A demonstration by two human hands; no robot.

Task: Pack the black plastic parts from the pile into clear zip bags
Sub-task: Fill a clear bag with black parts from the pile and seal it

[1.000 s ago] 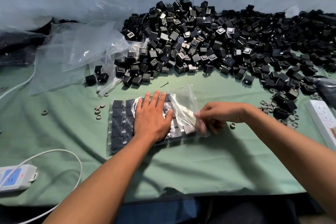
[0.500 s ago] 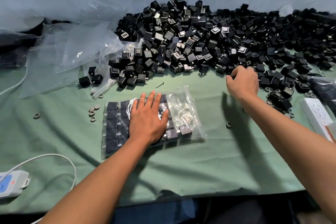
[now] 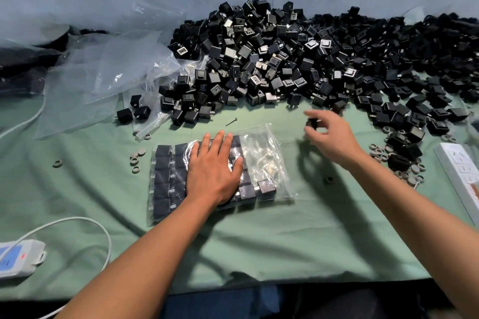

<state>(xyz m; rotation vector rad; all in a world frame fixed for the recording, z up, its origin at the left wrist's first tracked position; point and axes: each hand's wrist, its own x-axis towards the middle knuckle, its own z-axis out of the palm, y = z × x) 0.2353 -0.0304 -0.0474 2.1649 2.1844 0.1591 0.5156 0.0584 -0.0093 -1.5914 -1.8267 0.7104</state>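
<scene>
A big pile of black plastic parts (image 3: 285, 59) stretches across the back of the green table cloth (image 3: 259, 241). In front of it lies a clear zip bag (image 3: 269, 163) with rows of black parts packed flat in its left half. My left hand (image 3: 215, 171) presses flat on the bagged parts with straight fingers. My right hand (image 3: 329, 137) hovers to the right of the bag's open end and pinches one black part (image 3: 311, 123) in its fingertips; the hand is motion-blurred.
Empty clear bags (image 3: 103, 80) lie crumpled at the back left. Small grey rings (image 3: 136, 158) are scattered left of the bag and at the right. A screw (image 3: 231, 121) lies behind the bag. White power strips sit at the left front (image 3: 15, 259) and right edge (image 3: 461, 171).
My right hand left the bag's opening, reached to the pile's front edge, and has come back toward the bag pinching a black part. My left hand has stayed flat on the bag.
</scene>
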